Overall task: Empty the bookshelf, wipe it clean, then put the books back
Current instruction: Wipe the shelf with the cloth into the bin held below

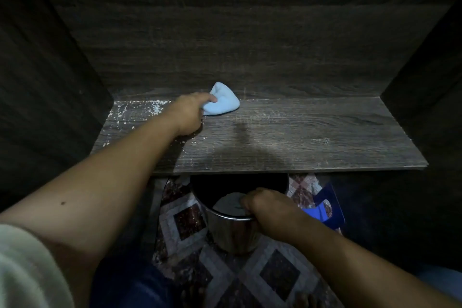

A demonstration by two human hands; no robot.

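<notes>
The left hand (188,114) pinches a blue cloth (221,101) on the dusty shelf (300,132), while the right hand (268,210) grips the rim of a metal bin (232,230) whose contents are too dark to tell.

Dim light — patterned tile floor (252,280)

The shelf (287,137) lies bare from its middle to its right edge. The left hand (187,115) and blue cloth (222,102) block the back edge left of centre.
</notes>
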